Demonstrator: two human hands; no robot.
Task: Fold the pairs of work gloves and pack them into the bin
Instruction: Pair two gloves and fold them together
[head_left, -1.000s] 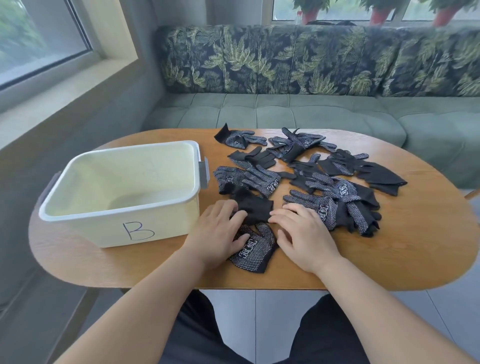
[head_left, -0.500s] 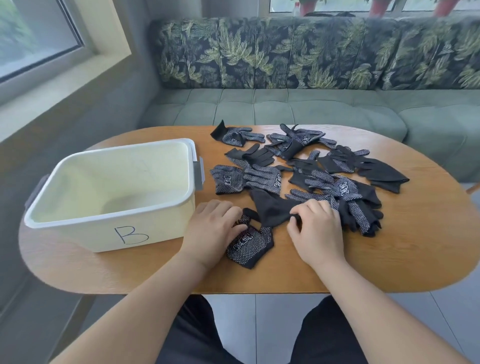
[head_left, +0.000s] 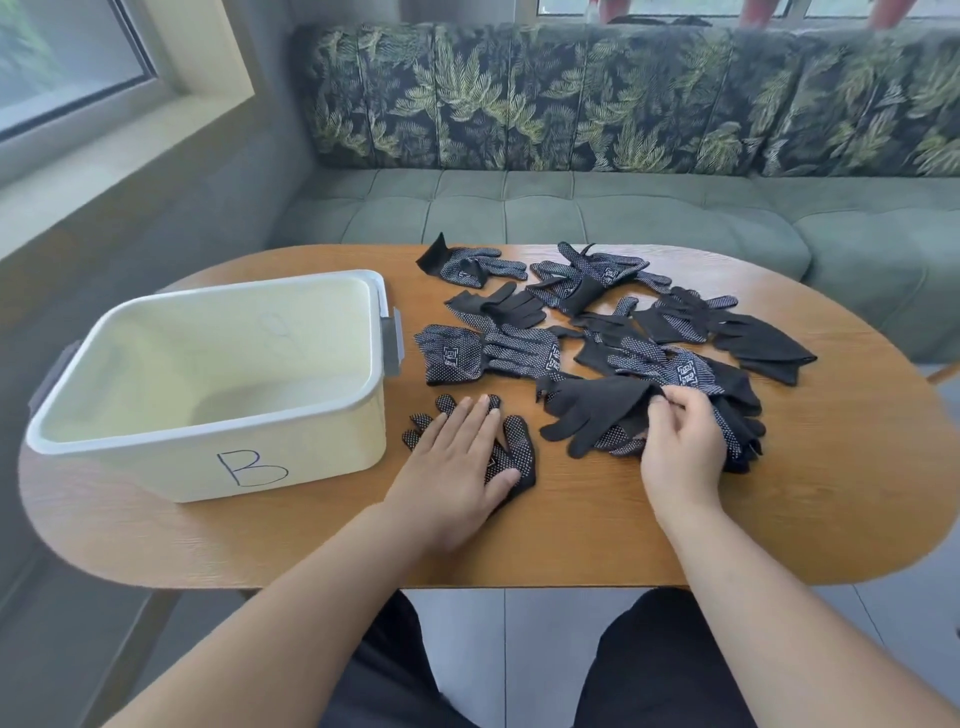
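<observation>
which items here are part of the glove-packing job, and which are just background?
In the job:
- left hand, flat on a dotted glove
- right hand, pinching a plain black glove
- loose glove pile
- bin marked B, nothing in it

Background:
- wooden table
- green sofa
- window sill
</observation>
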